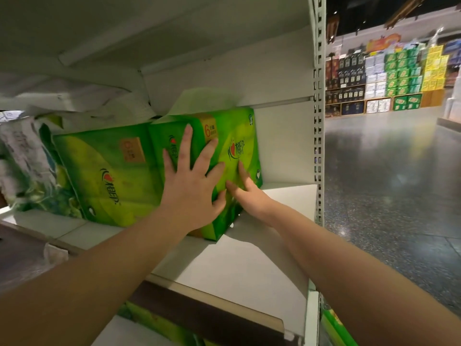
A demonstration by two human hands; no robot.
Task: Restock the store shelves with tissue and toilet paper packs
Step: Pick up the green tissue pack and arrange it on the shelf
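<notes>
A green tissue pack (pixel 239 146) stands tilted on the white shelf (pixel 237 265), near its right end. My left hand (pixel 192 186) lies flat on the pack's front face with fingers spread. My right hand (pixel 245 193) presses fingertips against the pack's lower right face. A second green tissue pack (pixel 107 171) stands touching it on the left. Neither hand wraps around the pack.
White and green patterned packs (pixel 25 166) fill the shelf's left part. The perforated shelf upright (pixel 318 121) bounds the right side. Another shelf board sits close overhead. More green packs (pixel 159 323) show on the shelf below. Stacked cartons (pixel 399 78) stand across the aisle.
</notes>
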